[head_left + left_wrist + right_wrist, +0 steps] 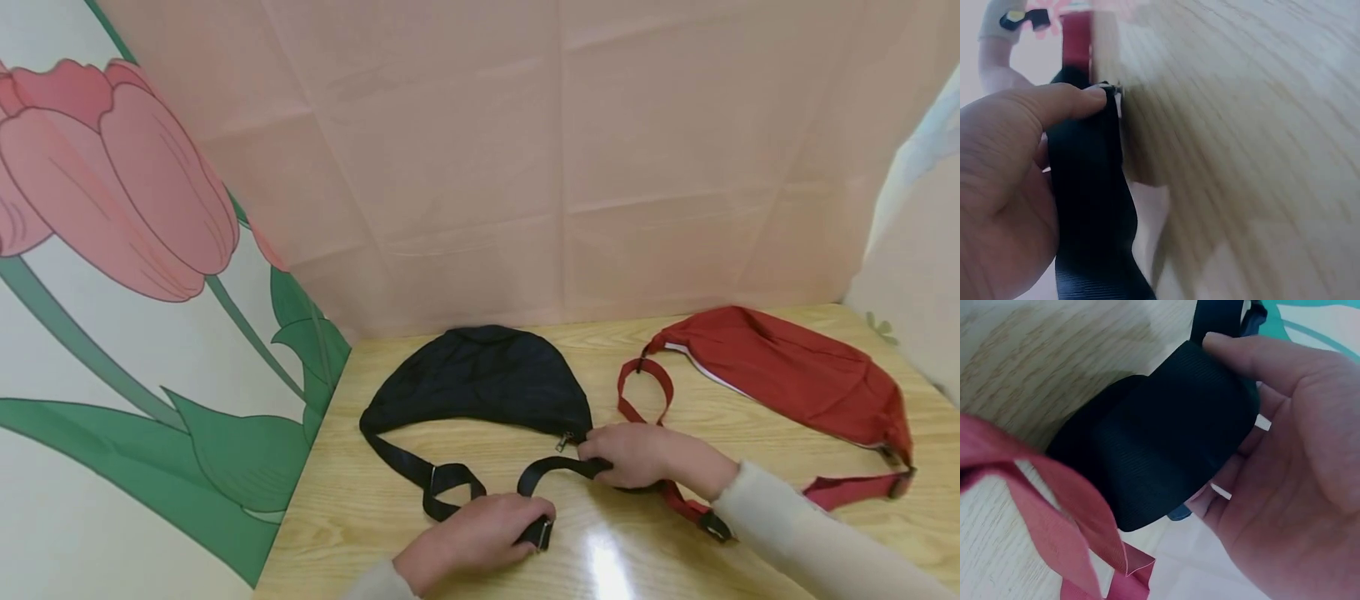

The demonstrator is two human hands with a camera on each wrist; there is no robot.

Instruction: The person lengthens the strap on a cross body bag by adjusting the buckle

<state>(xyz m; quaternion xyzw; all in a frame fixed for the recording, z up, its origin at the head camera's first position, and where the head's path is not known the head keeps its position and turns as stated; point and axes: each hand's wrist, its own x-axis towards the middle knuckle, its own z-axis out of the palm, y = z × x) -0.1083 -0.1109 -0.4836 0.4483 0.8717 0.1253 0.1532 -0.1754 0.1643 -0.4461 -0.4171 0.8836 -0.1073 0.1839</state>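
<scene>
A black waist bag [480,375] lies on the wooden table with its curved side away from me and its webbing strap [405,460] looping toward me. My left hand [491,527] grips the strap near its end, thumb at a small shiny metal piece [1110,89]. In the left wrist view the black webbing [1088,200] runs down past the palm. My right hand [633,454] pinches another stretch of the strap beside the bag's right corner, close to a zipper pull [563,442]. Folded wide black webbing [1172,431] hangs between thumb and fingers in the right wrist view.
A red waist bag [787,375] lies at the right; its red strap [670,387] passes under my right forearm to a dark buckle [714,525]. Behind the table hangs a creased pink cloth [465,167]. A tulip-painted panel [150,350] stands at the left.
</scene>
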